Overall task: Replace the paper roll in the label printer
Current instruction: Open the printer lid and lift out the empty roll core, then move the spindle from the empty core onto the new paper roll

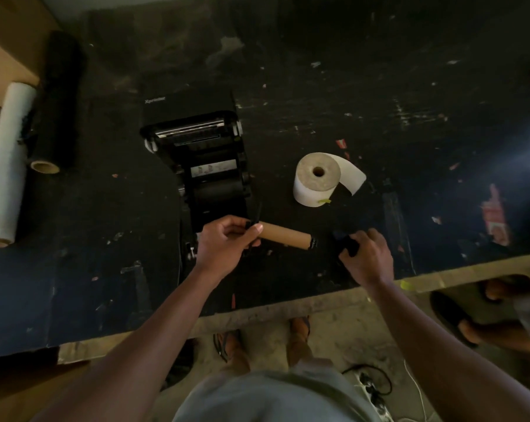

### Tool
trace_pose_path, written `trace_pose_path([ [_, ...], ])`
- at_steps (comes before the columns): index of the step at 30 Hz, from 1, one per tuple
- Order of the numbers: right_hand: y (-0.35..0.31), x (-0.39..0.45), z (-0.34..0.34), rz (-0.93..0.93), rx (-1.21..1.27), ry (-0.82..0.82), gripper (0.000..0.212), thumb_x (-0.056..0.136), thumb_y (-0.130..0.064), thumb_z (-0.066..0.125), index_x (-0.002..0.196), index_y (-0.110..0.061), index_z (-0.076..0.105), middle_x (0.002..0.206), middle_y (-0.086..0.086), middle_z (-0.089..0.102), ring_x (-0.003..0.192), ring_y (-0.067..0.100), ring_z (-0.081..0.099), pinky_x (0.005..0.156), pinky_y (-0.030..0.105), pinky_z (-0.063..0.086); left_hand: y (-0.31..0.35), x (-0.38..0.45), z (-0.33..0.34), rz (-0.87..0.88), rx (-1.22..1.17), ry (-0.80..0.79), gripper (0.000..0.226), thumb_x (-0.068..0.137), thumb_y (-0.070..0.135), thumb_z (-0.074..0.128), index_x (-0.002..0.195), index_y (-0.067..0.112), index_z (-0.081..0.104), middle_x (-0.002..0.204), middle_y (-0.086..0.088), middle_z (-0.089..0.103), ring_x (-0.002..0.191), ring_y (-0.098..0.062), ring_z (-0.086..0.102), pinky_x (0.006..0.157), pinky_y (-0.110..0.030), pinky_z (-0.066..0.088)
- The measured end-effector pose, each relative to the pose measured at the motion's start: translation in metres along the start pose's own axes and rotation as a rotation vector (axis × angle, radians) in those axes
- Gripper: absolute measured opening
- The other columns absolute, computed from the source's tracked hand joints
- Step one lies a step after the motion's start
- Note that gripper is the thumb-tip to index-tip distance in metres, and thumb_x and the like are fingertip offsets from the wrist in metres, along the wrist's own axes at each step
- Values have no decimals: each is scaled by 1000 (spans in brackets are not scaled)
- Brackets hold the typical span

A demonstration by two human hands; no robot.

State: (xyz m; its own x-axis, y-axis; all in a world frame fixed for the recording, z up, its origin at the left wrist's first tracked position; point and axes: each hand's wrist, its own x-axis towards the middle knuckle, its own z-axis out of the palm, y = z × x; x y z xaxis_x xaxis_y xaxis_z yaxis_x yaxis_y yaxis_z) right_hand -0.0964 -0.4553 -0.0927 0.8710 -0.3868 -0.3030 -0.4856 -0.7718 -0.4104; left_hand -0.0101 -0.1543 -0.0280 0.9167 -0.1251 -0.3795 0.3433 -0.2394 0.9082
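Observation:
The black label printer (203, 153) lies open on the dark table, its roll bay bare. My left hand (224, 245) grips the left end of an empty brown cardboard core (285, 236) that sits on a black spindle, just in front of the printer. A black spindle tip (314, 242) sticks out of the core's right end. To the right, my right hand (365, 258) is closed on a small black part (346, 242) resting on the table, apart from the core. A full white paper roll (317, 179) stands on end behind my hands, its loose tail curling right.
A black film roll (58, 99) and a white film roll (6, 159) lie at the table's left. The table's front edge (257, 303) runs just below my hands. Another person's sandalled foot (458, 312) is on the floor at right; cables (370, 385) lie by my feet.

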Motion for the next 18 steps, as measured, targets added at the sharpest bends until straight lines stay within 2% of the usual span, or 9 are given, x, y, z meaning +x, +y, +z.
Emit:
trace_pose_path([
  [4, 2, 0, 0, -61, -87, 42, 44, 93, -29, 74, 134, -17, 65, 130, 7, 57, 120, 26, 54, 99, 45, 53, 3, 4, 19, 19, 71, -20, 16, 87, 28, 86, 99, 21, 79, 94, 5, 83, 80, -15, 82, 68, -20, 63],
  [5, 1, -1, -1, -27, 33, 75, 41, 93, -29, 74, 132, -18, 66, 129, 5, 59, 118, 23, 57, 99, 45, 54, 3, 5, 23, 23, 93, -22, 16, 87, 28, 86, 100, 21, 79, 94, 5, 83, 80, -15, 82, 68, -20, 63],
  [7, -6, -6, -5, 89, 487, 60, 30, 96, -29, 72, 124, -20, 69, 121, 2, 67, 107, 18, 68, 94, 42, 59, 3, 7, 31, 29, 140, -30, 18, 87, 28, 86, 101, 20, 79, 93, 3, 83, 79, -13, 82, 66, -19, 62],
  [9, -15, -13, -9, 127, 885, -130, 22, 98, -30, 68, 120, -27, 70, 118, 0, 74, 103, 15, 73, 89, 37, 61, 3, 9, 38, 33, 222, -52, 21, 87, 30, 85, 104, 20, 77, 94, 1, 82, 80, -11, 81, 68, -22, 63],
  [10, -16, -17, -9, 83, 970, -234, 23, 98, -32, 69, 121, -31, 69, 117, -5, 75, 106, 12, 73, 87, 33, 60, 4, 9, 43, 31, 262, -67, 22, 88, 31, 84, 105, 20, 77, 96, 1, 82, 81, -9, 81, 70, -23, 64],
  [12, -15, -27, -8, -35, 1009, -362, 31, 92, -36, 75, 122, -35, 70, 116, -15, 75, 110, 7, 72, 88, 30, 61, 5, 10, 53, 10, 300, -108, 22, 88, 29, 84, 106, 19, 76, 96, 0, 82, 79, -9, 81, 70, -24, 64],
  [13, -12, -30, -6, -72, 1009, -370, 34, 88, -37, 78, 121, -34, 72, 115, -17, 75, 111, 8, 71, 89, 29, 61, 6, 10, 58, -3, 306, -137, 22, 88, 28, 84, 106, 18, 76, 96, -1, 82, 78, -9, 81, 69, -23, 63],
  [15, 1, -32, -2, -77, 1016, -336, 32, 84, -31, 81, 116, -29, 76, 113, -12, 76, 109, 11, 73, 91, 31, 60, 8, 11, 64, -25, 307, -185, 22, 88, 27, 84, 106, 17, 76, 96, -2, 82, 79, -10, 81, 66, -20, 61],
  [18, 31, -33, -4, -1, 1025, -286, 27, 88, -15, 81, 114, -23, 78, 112, -9, 78, 107, 12, 74, 93, 34, 59, 16, 20, 61, -30, 319, -171, 22, 88, 30, 84, 105, 18, 77, 90, 1, 83, 79, -10, 81, 66, -21, 62],
])
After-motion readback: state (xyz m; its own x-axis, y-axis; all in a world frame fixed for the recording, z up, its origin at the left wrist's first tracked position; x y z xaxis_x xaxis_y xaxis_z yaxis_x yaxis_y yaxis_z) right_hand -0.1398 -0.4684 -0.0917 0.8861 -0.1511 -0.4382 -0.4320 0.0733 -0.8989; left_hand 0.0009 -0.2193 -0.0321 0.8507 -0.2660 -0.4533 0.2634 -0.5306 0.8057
